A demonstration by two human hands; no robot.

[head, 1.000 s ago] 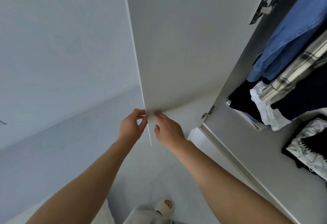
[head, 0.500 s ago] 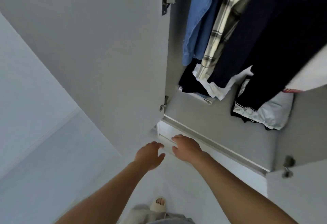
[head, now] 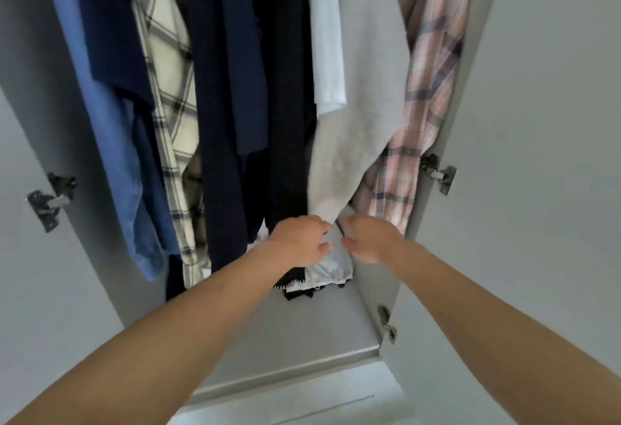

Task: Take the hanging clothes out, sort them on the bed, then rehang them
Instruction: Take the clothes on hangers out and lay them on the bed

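Several garments hang in the open wardrobe: a light blue shirt [head: 111, 142], a cream plaid shirt [head: 168, 65], navy pieces [head: 228, 88], a white top [head: 327, 38], a grey garment [head: 359, 105] and a pink plaid shirt [head: 426, 88]. My left hand [head: 299, 239] and my right hand [head: 371, 239] reach in side by side under the grey garment's lower tip. Both have loosely curled fingers with the thumbs apart. My left fingertips are at that tip; no grip shows.
Folded black and white clothes [head: 316, 276] lie on the wardrobe floor [head: 302, 330] below my hands. Both wardrobe doors, the left door [head: 20, 256] and the right door [head: 544, 155], stand open. A pale drawer front [head: 302, 397] is under the floor panel.
My hands left the left door's edge and moved up and right into the wardrobe, under the grey garment. My view swung from the door to the hanging clothes.
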